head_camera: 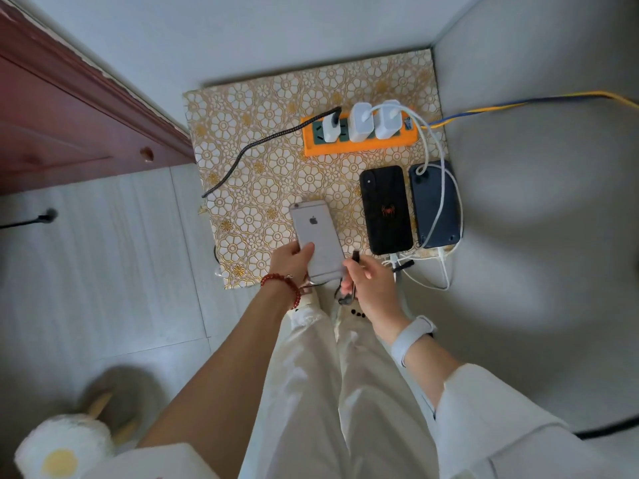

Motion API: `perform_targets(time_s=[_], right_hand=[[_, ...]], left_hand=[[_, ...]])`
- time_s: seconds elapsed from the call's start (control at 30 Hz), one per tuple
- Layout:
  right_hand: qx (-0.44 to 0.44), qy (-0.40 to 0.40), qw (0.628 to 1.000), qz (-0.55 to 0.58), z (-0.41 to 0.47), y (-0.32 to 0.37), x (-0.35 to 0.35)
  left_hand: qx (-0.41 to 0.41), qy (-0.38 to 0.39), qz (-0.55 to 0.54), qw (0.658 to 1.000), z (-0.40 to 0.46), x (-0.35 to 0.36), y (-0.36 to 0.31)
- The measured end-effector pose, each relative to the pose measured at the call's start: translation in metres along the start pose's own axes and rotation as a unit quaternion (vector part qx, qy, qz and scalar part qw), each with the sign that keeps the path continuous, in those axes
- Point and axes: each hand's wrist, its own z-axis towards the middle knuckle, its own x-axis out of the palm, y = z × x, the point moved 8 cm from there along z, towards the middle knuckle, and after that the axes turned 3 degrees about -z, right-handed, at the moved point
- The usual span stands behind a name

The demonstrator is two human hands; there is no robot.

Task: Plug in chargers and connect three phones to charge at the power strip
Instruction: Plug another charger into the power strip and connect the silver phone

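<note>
An orange power strip (359, 144) lies at the back of a flower-patterned mat (262, 174), with three white chargers (361, 122) plugged into it. My left hand (292, 261) grips the near end of a silver phone (316, 236), back side up. My right hand (366, 281) pinches the black plug end of a braided black cable (262, 141) right beside the phone's bottom edge. A black phone with a red spider (386, 210) and a dark blue phone (434, 205) lie side by side on the right, white cables (439, 153) running to their near ends.
A dark red wooden cabinet (69, 108) stands at the left. Grey walls close the corner behind and to the right of the mat. A yellow and blue cord (518, 104) leads off right from the strip. A plush slipper (65, 447) sits bottom left on the tiled floor.
</note>
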Motion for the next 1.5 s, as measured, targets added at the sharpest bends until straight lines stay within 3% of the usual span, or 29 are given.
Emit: perform_targets(time_s=[0.27, 0.63, 0.93, 1.17, 1.5], right_hand=[[0.017, 0.064, 0.998, 0.019, -0.045, 0.008, 0.011], [0.021, 0.082, 0.995, 0.047, -0.058, 0.021, 0.01], [0.011, 0.093, 0.995, 0.021, -0.059, 0.017, 0.007], [0.04, 0.114, 0.993, -0.01, -0.062, 0.008, 0.006], [0.05, 0.115, 0.991, -0.035, -0.065, -0.017, 0.006]], left_hand=[[-0.012, 0.017, -0.236, 0.972, -0.025, -0.012, -0.012], [-0.01, 0.025, -0.292, 0.956, -0.049, -0.003, -0.019], [-0.006, 0.026, -0.28, 0.96, -0.052, -0.001, -0.013], [0.007, 0.045, -0.189, 0.981, -0.052, -0.003, -0.003], [-0.011, 0.042, -0.161, 0.986, -0.053, -0.006, 0.028]])
